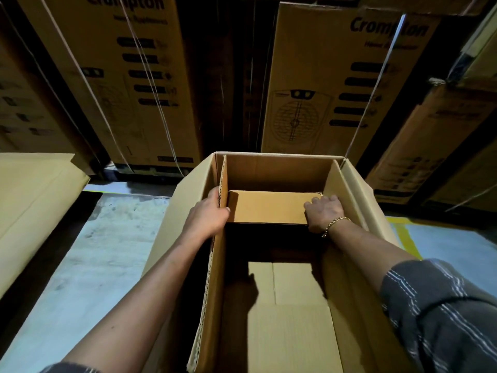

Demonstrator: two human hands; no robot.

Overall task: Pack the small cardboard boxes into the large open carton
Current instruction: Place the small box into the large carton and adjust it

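Fingertips of left hand (208,214) hidden behind large carton (183,205) wall, grip curled over its rim; right hand (324,211) clamped on small box (269,208) end, knuckles bent.

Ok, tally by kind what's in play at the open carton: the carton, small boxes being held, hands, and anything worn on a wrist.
Large open carton: 1
Small cardboard box: 1
Hands: 2 (left hand, right hand)
Bracelet: 1
Total: 5
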